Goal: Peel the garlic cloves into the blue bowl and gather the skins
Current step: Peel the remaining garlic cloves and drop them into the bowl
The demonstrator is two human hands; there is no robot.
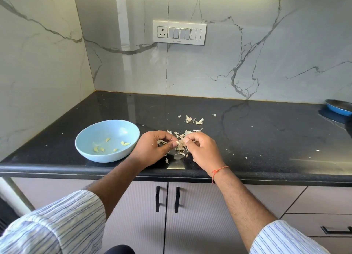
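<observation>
A pale blue bowl (89,149) sits on the black counter at the left, with several peeled garlic cloves (125,143) in its bottom. Just right of it, my left hand (152,149) and my right hand (202,149) meet fingertip to fingertip over a heap of papery garlic skins (180,149). Both hands pinch a small garlic clove (178,142) between thumbs and fingers; it is mostly hidden by the fingers. More loose skins (192,119) lie farther back on the counter.
The black counter (266,139) meets marble walls at the back and left, forming a corner. A blue pan (340,107) sits at the far right edge. A switch panel (179,32) is on the back wall. Cabinet doors with black handles (167,198) are below the front edge.
</observation>
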